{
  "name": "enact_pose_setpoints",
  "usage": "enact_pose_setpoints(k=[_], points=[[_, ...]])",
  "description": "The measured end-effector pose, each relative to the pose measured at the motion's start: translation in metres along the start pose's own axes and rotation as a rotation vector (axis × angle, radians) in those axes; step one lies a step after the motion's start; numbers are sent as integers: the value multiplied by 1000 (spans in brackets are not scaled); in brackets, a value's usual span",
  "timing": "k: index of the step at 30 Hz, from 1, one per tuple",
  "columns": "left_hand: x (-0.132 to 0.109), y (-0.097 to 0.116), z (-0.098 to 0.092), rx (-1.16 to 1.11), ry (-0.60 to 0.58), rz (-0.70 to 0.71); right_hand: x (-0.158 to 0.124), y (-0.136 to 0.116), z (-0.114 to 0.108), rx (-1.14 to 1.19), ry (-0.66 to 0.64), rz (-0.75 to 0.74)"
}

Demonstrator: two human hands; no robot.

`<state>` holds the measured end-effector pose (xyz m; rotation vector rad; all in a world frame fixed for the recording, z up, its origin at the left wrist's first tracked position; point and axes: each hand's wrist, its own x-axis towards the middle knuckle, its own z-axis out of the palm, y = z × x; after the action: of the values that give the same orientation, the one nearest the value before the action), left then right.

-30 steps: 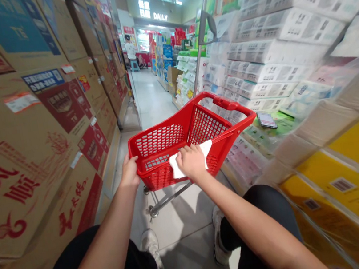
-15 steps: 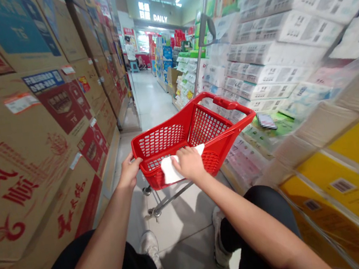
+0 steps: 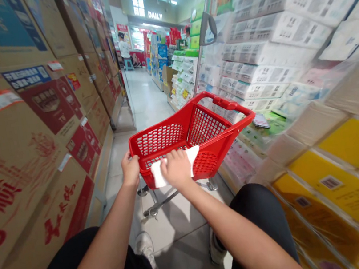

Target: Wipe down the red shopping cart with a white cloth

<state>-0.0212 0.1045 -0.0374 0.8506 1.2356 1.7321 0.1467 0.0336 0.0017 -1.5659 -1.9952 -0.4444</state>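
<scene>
A red plastic shopping cart [image 3: 215,133] with lattice sides stands on the floor in front of me, its handle at the upper right. My left hand [image 3: 131,169] is closed round the corner of its near left end. On the side rim facing me, my right hand [image 3: 177,167] presses a white cloth [image 3: 159,174] against the red plastic, fingers over the top edge. The cloth sticks out on both sides of that hand. Nothing lies in the visible part of the basket.
Stacked cardboard boxes [image 3: 9,146] line the left side. White wrapped packs [image 3: 266,63] and yellow packs [image 3: 353,171] are piled on the right. A metal pole [image 3: 202,50] rises behind the cart. A person [image 3: 124,47] sits on a stool far down the aisle.
My right hand and the cloth have slid left along the cart's side rim. The view has shifted slightly to the right. My left hand still holds the corner.
</scene>
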Motion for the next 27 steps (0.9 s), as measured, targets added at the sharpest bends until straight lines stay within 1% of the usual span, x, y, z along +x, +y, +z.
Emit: enact_pose_setpoints(k=[2,4,5,7,8,10,13,16,17,18,19,20,21,22,24,27], points=[[4,-3,-2,15,9,6,-5,-38,8,64,-29,-61],[8,-4,-7,44,-2,10,-7,-58,10,97,-69,-121],[10,-3,-10,58,-12,9,-7,-61,10,106,-89,-151],[11,0,-17,77,-39,-5,-5,-51,8,105,-111,-188],[12,3,-19,86,-55,-13,-3,-40,6,93,-110,-184],[12,8,-24,111,-76,-20,2,-7,-1,38,-90,-128],[14,14,-29,135,-71,-9,11,62,-20,-94,-57,-39],[16,15,-31,120,-57,-7,20,129,-45,-210,-18,-8],[16,15,-31,116,-52,-11,23,145,-52,-238,-4,0],[17,14,-30,115,-45,-19,25,156,-57,-259,11,14],[17,13,-29,115,-37,-27,26,161,-59,-270,22,35],[16,12,-27,117,-28,-33,27,159,-59,-269,28,56],[16,11,-26,119,-20,-38,26,151,-56,-260,28,74],[15,10,-24,122,-11,-42,24,138,-51,-248,23,82],[14,9,-20,133,-2,-41,17,98,-36,-207,1,62],[13,8,-17,140,-5,-47,4,27,-10,-72,-31,-7]])
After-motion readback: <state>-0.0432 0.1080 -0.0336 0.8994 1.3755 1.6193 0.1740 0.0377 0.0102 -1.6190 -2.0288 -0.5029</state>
